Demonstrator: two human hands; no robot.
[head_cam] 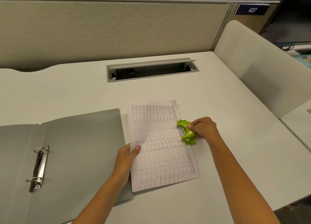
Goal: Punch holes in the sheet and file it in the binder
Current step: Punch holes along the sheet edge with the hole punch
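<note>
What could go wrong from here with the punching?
1. The left hand pinches only the far edge of the sheet; it may skew in the hole punch when the right hand presses, so the holes could land crooked.
2. The sheet shows creases, so its edge may not seat fully in the punch.
3. The binder rings look closed; they would need opening before filing.

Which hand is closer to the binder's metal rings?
Left. The left hand holds the sheet's edge by the binder's cover, right of the rings; the right hand grips the green punch farther right.
</note>
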